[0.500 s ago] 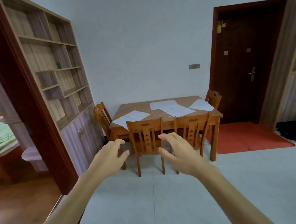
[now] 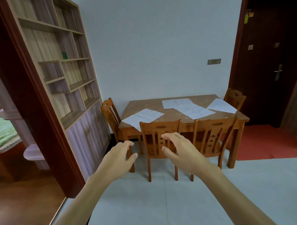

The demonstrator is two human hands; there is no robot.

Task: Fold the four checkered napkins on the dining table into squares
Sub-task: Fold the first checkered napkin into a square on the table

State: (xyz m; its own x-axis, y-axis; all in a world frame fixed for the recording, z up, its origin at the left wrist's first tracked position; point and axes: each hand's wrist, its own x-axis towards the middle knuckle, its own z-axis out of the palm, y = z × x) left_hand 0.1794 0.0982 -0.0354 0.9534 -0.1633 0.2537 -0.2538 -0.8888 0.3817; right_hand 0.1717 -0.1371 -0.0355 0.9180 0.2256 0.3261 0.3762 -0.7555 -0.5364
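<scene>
4 pale checkered cloth napkins (image 2: 142, 116) are laid on the rectangular brown wooden dining table (image 2: 143, 104): 1 at the near left corner, 2 overlapping at centre, 1 at the right end. 2 slatted wooden chairs (image 2: 160, 129) are set at the near side, 1 at each end. A tall wooden shelf unit (image 2: 68, 65) is sited to the left, a dark wooden door (image 2: 271, 52) to the right rear.

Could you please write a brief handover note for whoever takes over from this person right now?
Left hand: open, empty, held out short of the dining table.
Right hand: the same.
Left napkin lies flat at the near left corner; back napkin and middle napkin overlap; right napkin lies flat near the right end.
Done: nothing folded.
Left: fold all four into squares.
</scene>
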